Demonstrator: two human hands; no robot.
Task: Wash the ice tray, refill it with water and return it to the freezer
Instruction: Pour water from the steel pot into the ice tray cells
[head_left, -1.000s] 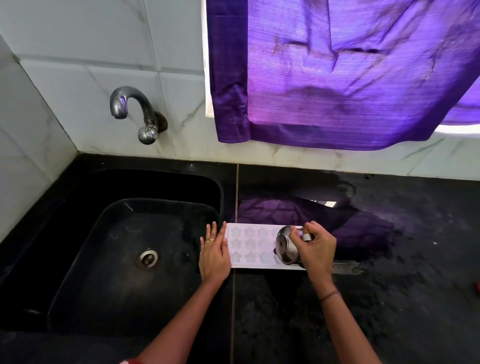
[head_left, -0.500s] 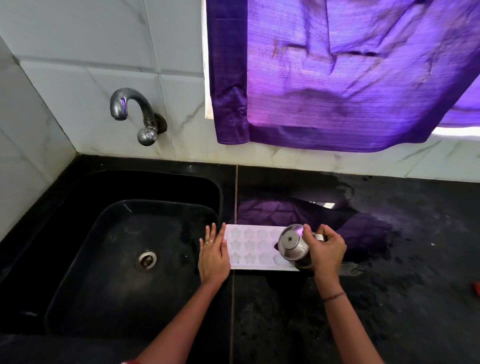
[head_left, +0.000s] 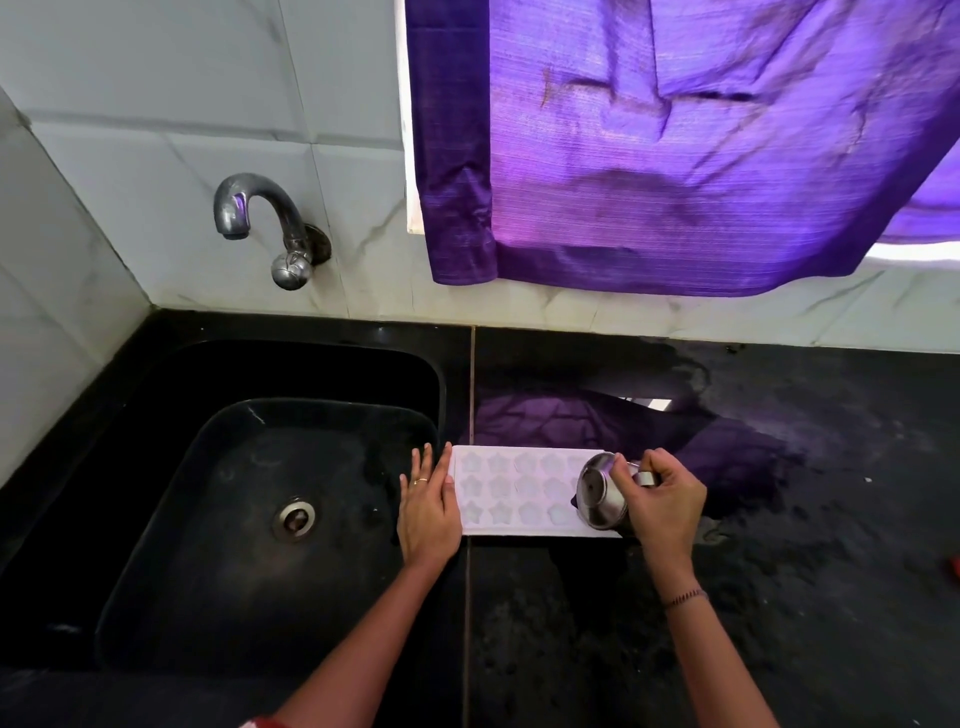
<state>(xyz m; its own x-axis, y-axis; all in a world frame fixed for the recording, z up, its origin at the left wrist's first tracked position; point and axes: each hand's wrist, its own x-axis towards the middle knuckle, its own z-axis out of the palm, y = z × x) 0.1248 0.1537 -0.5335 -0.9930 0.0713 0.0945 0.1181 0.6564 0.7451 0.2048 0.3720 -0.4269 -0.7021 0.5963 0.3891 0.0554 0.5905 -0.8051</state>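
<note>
While a white ice tray (head_left: 519, 493) with star-shaped hollows lies flat on the black worktop (head_left: 779, 597), just right of the sink (head_left: 171, 467), it is steadied at its left end by the left hand (head_left: 428, 512). That hand is laid open and flat, fingers stretched out together, with its thumb side against the tray's short edge; a ring is worn on one finger. Nothing is gripped by it. The right hand (head_left: 662, 501) is closed around a small steel cup (head_left: 602, 496), which is held tipped on its side over the right end of the tray, its round base turned toward the left. A thin bracelet is seen on the right wrist. Whether water is in the hollows cannot be told. Behind the sink, a curved metal tap (head_left: 265, 223) is fixed to the white tiled wall (head_left: 156, 156). A purple curtain (head_left: 675, 140) is hung over the window above the worktop, and its reflection is shown on the wet dark surface behind the tray
</note>
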